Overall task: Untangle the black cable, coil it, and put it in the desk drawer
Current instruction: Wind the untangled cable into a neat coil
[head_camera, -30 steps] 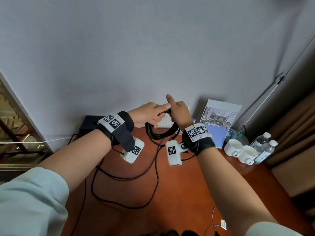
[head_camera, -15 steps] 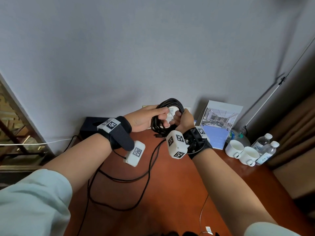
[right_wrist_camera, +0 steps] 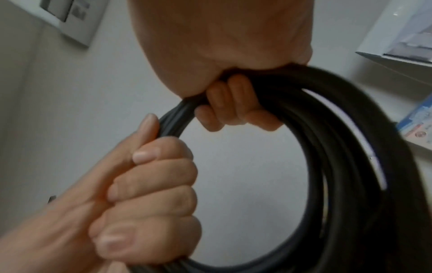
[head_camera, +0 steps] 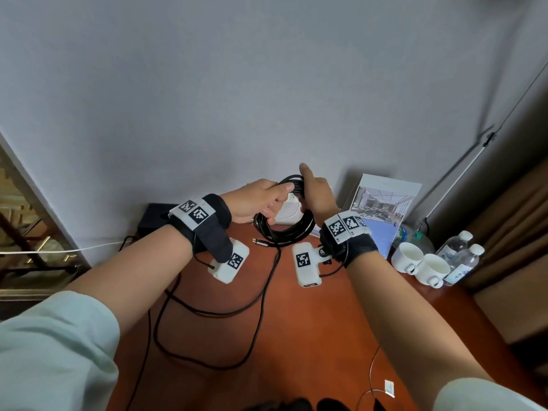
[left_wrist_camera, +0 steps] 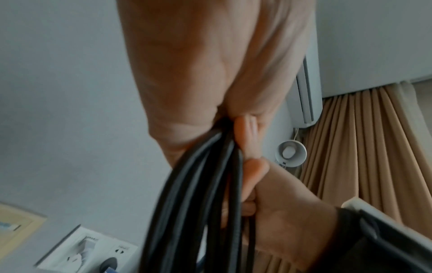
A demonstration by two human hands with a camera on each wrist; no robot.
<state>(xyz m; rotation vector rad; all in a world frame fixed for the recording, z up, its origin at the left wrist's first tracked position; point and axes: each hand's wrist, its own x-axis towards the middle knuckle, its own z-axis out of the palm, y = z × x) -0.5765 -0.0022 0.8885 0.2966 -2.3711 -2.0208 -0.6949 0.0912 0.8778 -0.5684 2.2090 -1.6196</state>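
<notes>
While both of my hands are up in front of the grey wall, I'm midway through the coiling step. My left hand (head_camera: 261, 200) is clamped on the near side of the thick black cable (head_camera: 284, 229), fingers curled round several loops at once, and my right hand (head_camera: 315, 195) grips the same bundle just beside it, index finger poking upward. So the coil hangs between my fists above the reddish-brown wooden surface (head_camera: 296, 336), with a metal-tipped plug (head_camera: 257, 241) dangling under it. A long slack tail runs down and snakes across the wood. Next, I reckon, I need to draw that tail up into another loop without letting the bundle spring apart. No desk drawer is in sight from here.
</notes>
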